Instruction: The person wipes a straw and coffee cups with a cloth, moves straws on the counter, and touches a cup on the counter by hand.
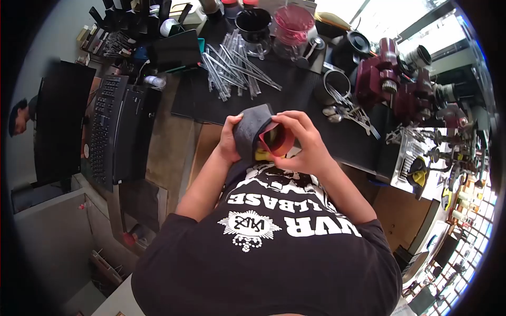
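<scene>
Close to my chest, my left hand [230,138] grips a dark grey cloth [254,126] from its left side. The cloth lies against a red, cup-like container [283,141] whose open mouth shows a dark inside. My right hand [305,143] holds that container by its rim, thumb below and fingers above. Something yellow [262,154] shows beneath the container, partly hidden. What the cloth covers cannot be made out.
Beyond my hands a black mat [295,84] bears clear wrapped sticks [232,66], a black dripper [253,23], a pink dripper [293,23] and spoons [337,111]. Dark red grinders [379,79] stand at right. A keyboard [105,126] and monitor [63,121] are at left.
</scene>
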Tool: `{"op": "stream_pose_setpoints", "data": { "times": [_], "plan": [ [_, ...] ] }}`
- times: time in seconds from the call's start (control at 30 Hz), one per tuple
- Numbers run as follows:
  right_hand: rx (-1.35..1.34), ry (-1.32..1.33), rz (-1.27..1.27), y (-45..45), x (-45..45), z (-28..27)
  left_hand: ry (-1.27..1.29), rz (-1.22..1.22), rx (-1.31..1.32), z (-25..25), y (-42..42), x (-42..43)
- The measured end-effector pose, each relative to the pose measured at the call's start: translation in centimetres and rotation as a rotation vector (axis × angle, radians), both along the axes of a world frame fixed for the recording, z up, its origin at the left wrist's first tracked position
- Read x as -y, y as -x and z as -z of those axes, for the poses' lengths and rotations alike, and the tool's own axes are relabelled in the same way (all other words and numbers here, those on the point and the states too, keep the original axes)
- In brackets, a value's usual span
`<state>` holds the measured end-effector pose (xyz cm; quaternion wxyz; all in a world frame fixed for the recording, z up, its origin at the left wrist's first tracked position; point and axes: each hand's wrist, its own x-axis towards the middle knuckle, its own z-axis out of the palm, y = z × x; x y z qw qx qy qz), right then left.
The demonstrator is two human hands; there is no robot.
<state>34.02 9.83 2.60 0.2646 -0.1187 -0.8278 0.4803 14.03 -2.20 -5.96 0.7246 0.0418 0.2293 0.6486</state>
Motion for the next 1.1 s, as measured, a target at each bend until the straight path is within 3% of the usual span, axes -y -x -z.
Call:
{"op": "stream_pose_setpoints", "data": {
  "times": [0.23, 0.43, 0.53, 0.7, 0.8, 0.9, 0.97, 1.0, 1.07, 1.1],
  "plan": [
    [0.091, -0.109, 0.175, 8.9, -0.7, -0.2, 0.006, -0.163, -0.044, 1.5, 7.4, -0.4],
    [0.091, -0.092, 0.080, 14.1, -0.7, -1.2, -0.073, -0.193, 0.000, 2.6, 11.7, -0.3],
    [0.097, -0.219, -0.082, 15.7, -1.6, -1.8, -0.015, -0.136, -0.005, 2.5, 13.1, -0.1],
    [0.130, -0.171, -0.065, 18.2, -3.1, -1.9, 0.083, -0.054, 0.001, 2.2, 15.2, -0.1],
    [0.120, -0.079, -0.062, 19.8, -3.9, -2.0, 0.126, -0.129, -0.010, 2.1, 15.7, 0.0],
    [0.199, -0.179, -0.009, 21.4, -5.1, -3.9, 0.189, -0.284, -0.106, 4.1, 16.2, 0.5],
    [0.152, -0.210, 0.069, 22.5, -6.6, -4.6, 0.533, -0.539, -0.770, 6.3, 17.0, 1.5],
    [0.154, -0.239, 0.113, 23.0, -7.7, -5.5, 0.521, -0.537, -0.768, 7.4, 17.8, 1.7],
    [0.151, -0.270, 0.228, 24.3, -9.9, -7.1, 0.332, -0.765, -1.145, 9.1, 19.3, 2.2],
    [0.165, -0.309, 0.280, 25.0, -11.1, -8.1, 0.324, -0.763, -1.140, 9.4, 19.8, 2.4]
  ]
}}
